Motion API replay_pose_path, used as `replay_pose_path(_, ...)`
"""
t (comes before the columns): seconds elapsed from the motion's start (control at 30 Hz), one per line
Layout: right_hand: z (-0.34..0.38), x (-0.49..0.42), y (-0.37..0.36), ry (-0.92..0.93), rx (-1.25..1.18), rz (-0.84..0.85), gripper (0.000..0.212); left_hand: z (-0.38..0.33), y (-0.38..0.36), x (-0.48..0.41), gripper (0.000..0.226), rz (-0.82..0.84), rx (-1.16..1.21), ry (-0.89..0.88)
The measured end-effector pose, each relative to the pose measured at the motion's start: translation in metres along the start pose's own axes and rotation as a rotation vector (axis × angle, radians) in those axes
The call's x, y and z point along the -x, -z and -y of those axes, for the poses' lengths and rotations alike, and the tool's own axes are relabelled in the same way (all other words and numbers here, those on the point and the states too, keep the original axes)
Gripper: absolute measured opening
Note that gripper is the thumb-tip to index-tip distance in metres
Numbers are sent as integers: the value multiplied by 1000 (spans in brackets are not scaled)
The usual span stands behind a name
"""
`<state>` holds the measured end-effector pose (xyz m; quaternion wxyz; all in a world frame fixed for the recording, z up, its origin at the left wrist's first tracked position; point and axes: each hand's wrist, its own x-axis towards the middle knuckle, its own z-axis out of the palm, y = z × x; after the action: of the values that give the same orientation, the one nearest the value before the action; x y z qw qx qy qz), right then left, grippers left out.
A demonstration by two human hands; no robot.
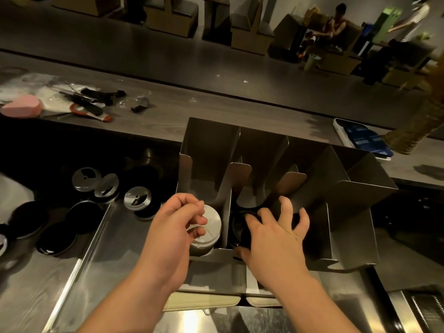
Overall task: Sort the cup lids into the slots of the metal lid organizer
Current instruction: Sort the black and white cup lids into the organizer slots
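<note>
The metal lid organizer (283,150) stands on the steel counter with several upright slots. A stack of white lids (211,224) fills the leftmost slot. My left hand (175,227) hovers over that stack, and its curled fingers hold the left edge of the top white lid. A black lid (237,227) lies in the second slot. My right hand (276,234) grips it between thumb and index finger, with the other fingers spread. Loose silver-white lids (137,200) and black lids (57,239) lie on the counter to the left.
A raised dark ledge behind the organizer holds a pink sponge (22,105), tools with orange handles (91,111) and a phone (362,139). Cream-coloured trays (201,301) sit under the counter edge near me. People sit at tables in the far room.
</note>
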<state>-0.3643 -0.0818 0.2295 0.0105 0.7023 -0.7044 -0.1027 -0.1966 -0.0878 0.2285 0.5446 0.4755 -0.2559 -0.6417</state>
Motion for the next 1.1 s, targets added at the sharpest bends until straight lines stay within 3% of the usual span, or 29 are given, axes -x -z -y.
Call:
replay_pose_path(0.07,5,2,-1,-28,-72,-59,51,-8,7,3,13,65,9,36)
replay_pose_path(0.13,10,5,-1,-44,-225,-273,32,-21,18,7,4,139,24,59)
replay_pose_path(0.23,29,8,6,126,-542,-549,12,-34,41,4,9,151,17,42)
replay_pose_path(0.33,66,7,21,461,-861,-501,8,-31,66,-12,5,46,13,4)
replay_pose_path(0.43,98,3,25,657,-959,-386,4,-12,101,-38,9,-83,-74,-64)
replay_pose_path(0.63,107,-2,19,537,-1206,-131,15,51,164,-113,15,-376,-711,46)
replay_pose_path(0.73,103,-8,19,436,-1265,-85,14,63,181,-153,44,-187,-1113,-70)
replay_pose_path(0.83,106,-11,20,478,-1147,-84,14,72,190,-201,79,-58,-1648,-78)
replay_pose_path(1.0,123,-21,19,653,-825,-100,6,86,186,-256,91,205,-2010,-30)
replay_pose_path(1.1,124,-27,19,617,-851,-40,7,95,199,-263,97,312,-1958,71)
